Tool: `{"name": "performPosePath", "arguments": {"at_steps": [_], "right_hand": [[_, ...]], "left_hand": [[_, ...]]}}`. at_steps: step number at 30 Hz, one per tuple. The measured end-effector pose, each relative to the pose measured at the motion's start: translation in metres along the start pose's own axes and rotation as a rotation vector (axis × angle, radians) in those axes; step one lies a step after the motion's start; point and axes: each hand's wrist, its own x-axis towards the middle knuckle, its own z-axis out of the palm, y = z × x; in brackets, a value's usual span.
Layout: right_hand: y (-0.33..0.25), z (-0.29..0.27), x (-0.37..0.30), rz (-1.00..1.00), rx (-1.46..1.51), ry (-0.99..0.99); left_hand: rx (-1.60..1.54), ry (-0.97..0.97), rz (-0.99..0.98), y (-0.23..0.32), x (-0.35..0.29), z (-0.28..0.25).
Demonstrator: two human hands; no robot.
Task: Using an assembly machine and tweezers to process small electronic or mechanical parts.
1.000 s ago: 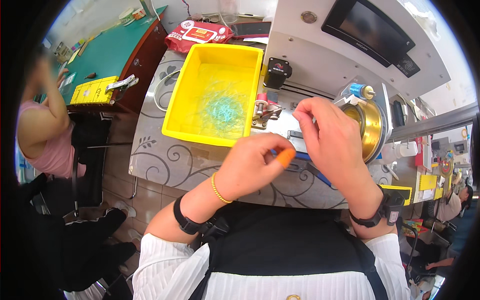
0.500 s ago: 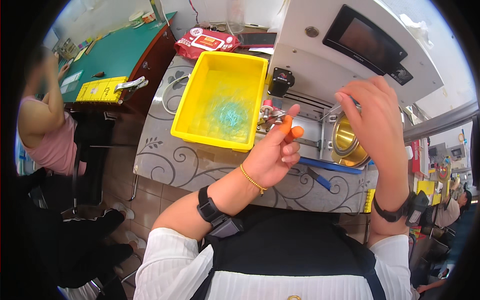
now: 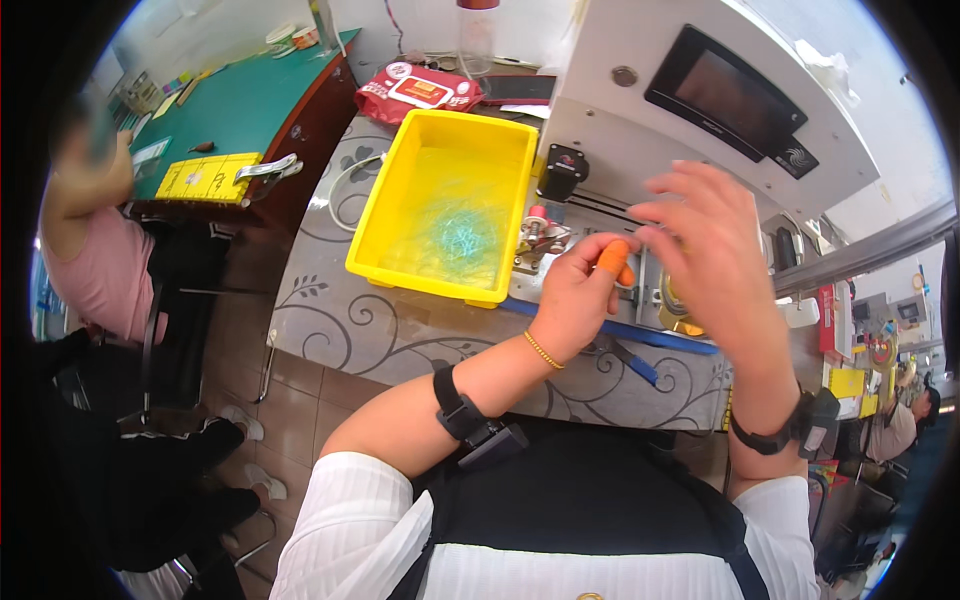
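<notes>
My left hand (image 3: 578, 300) is raised at the front of a bench machine, wearing orange finger covers (image 3: 612, 258). Its thumb and fingers are pinched together; whatever they hold is too small to make out. Just right of it is my right hand (image 3: 712, 262), blurred a little, its fingers apart and nothing visible in them. Behind my right hand, a round gold-coloured metal pan (image 3: 676, 312) on the machine is mostly hidden. Left of the hands stands a yellow plastic bin (image 3: 400, 200) holding a loose tangle of thin turquoise strands (image 3: 462, 238).
The white machine housing (image 3: 610, 110) carries a dark screen (image 3: 728, 92). A blue-handled tool (image 3: 636, 364) lies at its front edge. Behind the bin are a red wipes packet (image 3: 385, 100) and a clear bottle (image 3: 478, 45). A person in pink (image 3: 110, 270) sits at the green table (image 3: 235, 105).
My left hand has moved right and its fingers have closed. My right hand has come left from over the gold pan toward the left hand, its fingers spreading.
</notes>
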Motion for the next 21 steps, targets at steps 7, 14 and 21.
{"name": "performPosePath", "arguments": {"at_steps": [7,14,21], "right_hand": [[0.001,0.011,0.005,-0.08,0.062,-0.208],[-0.021,-0.012,-0.012,0.012,-0.03,-0.063],[-0.031,-0.01,-0.052,0.096,0.002,-0.088]], "left_hand": [[0.117,0.004,0.078,0.0,-0.001,0.001],[0.032,-0.247,-0.209,0.018,-0.015,-0.02],[-0.305,-0.407,-0.41,0.021,-0.011,-0.02]]}}
